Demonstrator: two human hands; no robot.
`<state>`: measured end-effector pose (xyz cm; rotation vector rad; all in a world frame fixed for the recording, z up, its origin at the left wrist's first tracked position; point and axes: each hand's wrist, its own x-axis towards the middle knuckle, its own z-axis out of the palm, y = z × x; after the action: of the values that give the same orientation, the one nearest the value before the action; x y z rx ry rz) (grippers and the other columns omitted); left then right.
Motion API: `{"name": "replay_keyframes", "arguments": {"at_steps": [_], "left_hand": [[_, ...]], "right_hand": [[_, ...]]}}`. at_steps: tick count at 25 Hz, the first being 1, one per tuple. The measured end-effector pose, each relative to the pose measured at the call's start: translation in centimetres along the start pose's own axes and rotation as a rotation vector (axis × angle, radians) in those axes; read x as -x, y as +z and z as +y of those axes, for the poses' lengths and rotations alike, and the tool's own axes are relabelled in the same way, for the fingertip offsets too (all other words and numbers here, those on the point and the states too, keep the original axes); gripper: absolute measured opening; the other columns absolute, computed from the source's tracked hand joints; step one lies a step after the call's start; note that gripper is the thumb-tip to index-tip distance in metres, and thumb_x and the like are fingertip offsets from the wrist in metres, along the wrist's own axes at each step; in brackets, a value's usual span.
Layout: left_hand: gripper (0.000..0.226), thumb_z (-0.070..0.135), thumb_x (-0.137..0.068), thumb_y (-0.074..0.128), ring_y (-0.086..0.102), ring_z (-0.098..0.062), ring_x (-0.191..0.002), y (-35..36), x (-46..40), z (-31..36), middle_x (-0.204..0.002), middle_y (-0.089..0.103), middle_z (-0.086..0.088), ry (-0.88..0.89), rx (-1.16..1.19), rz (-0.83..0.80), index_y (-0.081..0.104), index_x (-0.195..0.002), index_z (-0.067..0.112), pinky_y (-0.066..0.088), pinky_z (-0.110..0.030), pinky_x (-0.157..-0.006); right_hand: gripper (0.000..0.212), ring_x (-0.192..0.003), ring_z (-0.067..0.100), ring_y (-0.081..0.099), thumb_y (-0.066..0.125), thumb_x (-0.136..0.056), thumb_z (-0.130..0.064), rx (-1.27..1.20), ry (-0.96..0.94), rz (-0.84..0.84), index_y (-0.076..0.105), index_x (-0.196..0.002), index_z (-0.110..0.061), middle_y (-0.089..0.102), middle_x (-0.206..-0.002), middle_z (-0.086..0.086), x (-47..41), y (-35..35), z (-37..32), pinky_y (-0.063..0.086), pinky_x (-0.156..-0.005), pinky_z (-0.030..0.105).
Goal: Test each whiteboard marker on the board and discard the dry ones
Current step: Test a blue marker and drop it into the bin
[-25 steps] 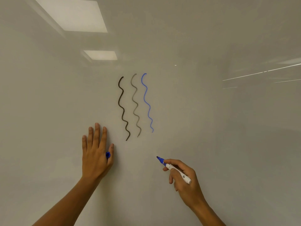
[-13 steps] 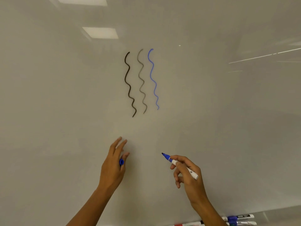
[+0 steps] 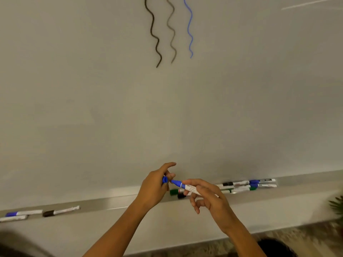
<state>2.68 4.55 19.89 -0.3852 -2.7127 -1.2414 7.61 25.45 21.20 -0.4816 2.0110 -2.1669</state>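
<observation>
My right hand [image 3: 207,198] grips the white barrel of a blue whiteboard marker [image 3: 182,185], its blue tip pointing left. My left hand [image 3: 155,186] pinches the blue cap [image 3: 165,179] just in front of that tip; tip and cap are nearly touching. On the whiteboard [image 3: 92,89] above are three wavy test lines: a dark black line [image 3: 154,32], a fainter grey line [image 3: 171,30] and a blue line [image 3: 190,28].
The board's tray [image 3: 111,203] runs along the bottom. Several markers [image 3: 246,185] lie in it to the right of my hands, and three markers [image 3: 42,212] lie at its left end. A plant's leaves [image 3: 336,206] show at the right edge.
My view has tilted down, bringing the tray into sight. Both hands came off the board and moved together; the cap in my left hand now meets the marker's tip.
</observation>
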Motion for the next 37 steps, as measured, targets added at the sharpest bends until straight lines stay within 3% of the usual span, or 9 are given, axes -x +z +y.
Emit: {"name": "replay_keyframes", "arguments": {"at_steps": [3, 10, 15, 19, 24, 26, 29, 34, 37], "left_hand": [[0.064, -0.002, -0.090, 0.057, 0.063, -0.007, -0.111, 2.0, 1.6, -0.7, -0.113, 0.069, 0.007, 0.004, -0.091, -0.078, 0.045, -0.140, 0.036, 0.055, -0.032, -0.093], [0.057, 0.005, -0.091, 0.058, 0.061, -0.007, -0.110, 3.9, 2.3, -2.0, -0.118, 0.068, 0.013, 0.105, -0.225, -0.209, 0.047, -0.140, 0.034, 0.037, -0.008, -0.084], [0.057, 0.006, -0.091, 0.059, 0.060, -0.004, -0.102, 5.3, 2.7, -1.9, -0.114, 0.068, 0.012, 0.219, -0.195, -0.373, 0.050, -0.138, 0.035, 0.040, -0.013, -0.086], [0.057, -0.008, -0.087, 0.061, 0.064, -0.006, -0.086, 6.2, 3.3, -1.7, -0.106, 0.066, 0.006, 0.163, 0.113, -0.544, 0.057, -0.130, 0.029, 0.054, -0.018, -0.077], [0.044, 0.008, -0.086, 0.073, 0.065, -0.005, -0.102, 7.6, 4.3, 1.3, -0.109, 0.068, 0.013, 0.054, 0.411, -0.580, 0.063, -0.120, 0.034, 0.051, -0.016, -0.085], [0.035, 0.017, -0.089, 0.068, 0.062, -0.008, -0.113, 8.5, 4.2, 2.8, -0.119, 0.066, 0.015, 0.080, 0.515, -0.589, 0.063, -0.121, 0.031, 0.049, -0.020, -0.094], [0.034, 0.018, -0.094, 0.055, 0.056, -0.016, -0.125, 11.4, 3.9, 5.6, -0.131, 0.063, 0.006, 0.047, 0.681, -0.534, 0.062, -0.127, 0.020, 0.044, -0.038, -0.106], [0.029, 0.020, -0.099, 0.051, 0.059, -0.015, -0.123, 17.9, 2.8, 10.5, -0.126, 0.066, 0.003, -0.015, 0.702, -0.451, 0.064, -0.125, 0.018, 0.046, -0.041, -0.107], [0.034, 0.002, -0.104, 0.038, 0.059, -0.018, -0.124, 22.2, 2.4, 13.2, -0.130, 0.064, 0.002, -0.073, 0.767, -0.433, 0.063, -0.124, 0.012, 0.043, -0.045, -0.110]], "right_hand": [[0.031, -0.075, 0.023, 0.061, 0.051, -0.094, -0.034, 0.040, 0.066, 0.045, 0.074, -0.112, -0.024, 0.070, -0.102, 0.011, 1.6, 0.8, 1.6, 0.050, -0.060, 0.035], [0.030, -0.073, 0.023, 0.059, 0.049, -0.096, -0.026, 0.052, 0.150, 0.171, 0.074, -0.111, -0.021, 0.071, -0.101, 0.012, 4.7, 1.6, 3.8, 0.050, -0.059, 0.035], [0.020, -0.071, 0.020, 0.061, 0.058, -0.100, -0.018, 0.117, 0.166, 0.208, 0.073, -0.113, -0.020, 0.075, -0.106, 0.009, 6.7, 2.0, 4.0, 0.049, -0.058, 0.037], [0.023, -0.073, 0.019, 0.068, 0.067, -0.094, -0.015, 0.158, 0.251, 0.239, 0.078, -0.112, -0.026, 0.076, -0.088, 0.008, 8.2, 1.3, 3.4, 0.049, -0.057, 0.034], [0.020, -0.079, 0.013, 0.069, 0.077, -0.085, -0.019, 0.293, 0.181, 0.458, 0.081, -0.101, -0.031, 0.077, -0.089, -0.003, 10.0, -1.2, 3.5, 0.058, -0.073, 0.042], [0.023, -0.088, 0.013, 0.068, 0.076, -0.087, -0.020, 0.402, 0.143, 0.540, 0.078, -0.103, -0.036, 0.073, -0.094, -0.010, 10.7, -2.9, 4.0, 0.058, -0.077, 0.035], [0.026, -0.084, 0.009, 0.061, 0.070, -0.092, -0.030, 0.659, 0.117, 0.524, 0.070, -0.113, -0.044, 0.063, -0.089, -0.014, 12.0, -6.4, 4.9, 0.049, -0.068, 0.019], [0.031, -0.070, 0.006, 0.055, 0.052, -0.097, -0.045, 0.981, 0.099, 0.462, 0.065, -0.125, -0.042, 0.062, -0.081, -0.016, 14.2, -12.4, 5.2, 0.048, -0.060, 0.026], [0.032, -0.063, 0.009, 0.054, 0.044, -0.097, -0.052, 1.099, 0.077, 0.405, 0.064, -0.121, -0.044, 0.064, -0.073, -0.015, 15.6, -17.2, 4.7, 0.049, -0.057, 0.032]]}}
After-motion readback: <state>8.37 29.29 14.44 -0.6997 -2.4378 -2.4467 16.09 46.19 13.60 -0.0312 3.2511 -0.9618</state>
